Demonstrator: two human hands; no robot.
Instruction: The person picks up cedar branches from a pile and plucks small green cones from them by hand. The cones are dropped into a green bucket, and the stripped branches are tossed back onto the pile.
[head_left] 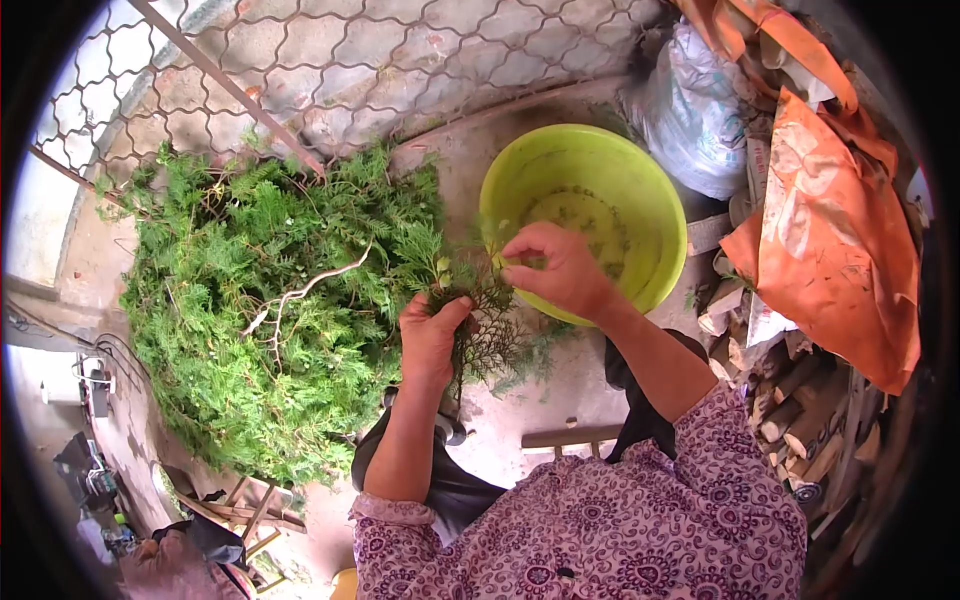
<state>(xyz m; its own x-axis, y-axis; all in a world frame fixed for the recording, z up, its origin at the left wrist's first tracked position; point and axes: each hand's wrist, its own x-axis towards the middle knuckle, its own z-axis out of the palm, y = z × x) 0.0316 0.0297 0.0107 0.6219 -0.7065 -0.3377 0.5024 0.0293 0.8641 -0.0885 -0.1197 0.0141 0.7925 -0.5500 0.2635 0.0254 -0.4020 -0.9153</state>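
My left hand is closed round a leafy evergreen sprig, which looks like arborvitae. The sprig's dark green fronds hang out past my thumb on the right. My right hand is in a pinch, thumb against forefinger, just beyond the sprig. Something small and yellow-green shows at these fingertips, too small to name. Under and behind my right hand stands a lime-green basin with small dark bits scattered on its bottom. A big heap of cut evergreen branches lies to the left of my left hand.
A bare pale twig lies atop the heap. Wire mesh runs along the back. At right are a white sack, an orange bag and stacked firewood. Another person is partly visible at lower left.
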